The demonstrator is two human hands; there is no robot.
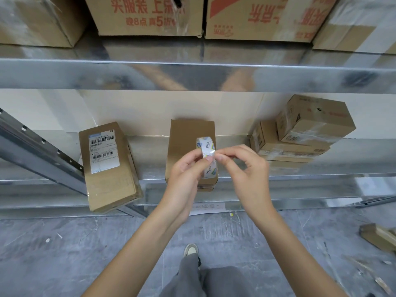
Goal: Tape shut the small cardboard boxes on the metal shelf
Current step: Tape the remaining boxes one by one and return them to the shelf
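A plain small cardboard box [186,142] lies flat on the metal shelf [150,155], right in front of me. Over it I hold a roll of clear tape [206,148] with a white printed core. My left hand [186,174] grips the roll from the left. My right hand [244,166] pinches at the roll's outer edge with thumb and forefinger. To the left lies a labelled box [107,166], hanging over the shelf's front edge. At the right stands a stack of small taped boxes [300,136].
An upper metal shelf [192,76] overhangs and carries large printed cartons [150,16]. A slanted metal brace [38,153] crosses at left. Cardboard scraps [379,236] lie on the grey floor at right. My shoe [190,249] and trouser legs are below.
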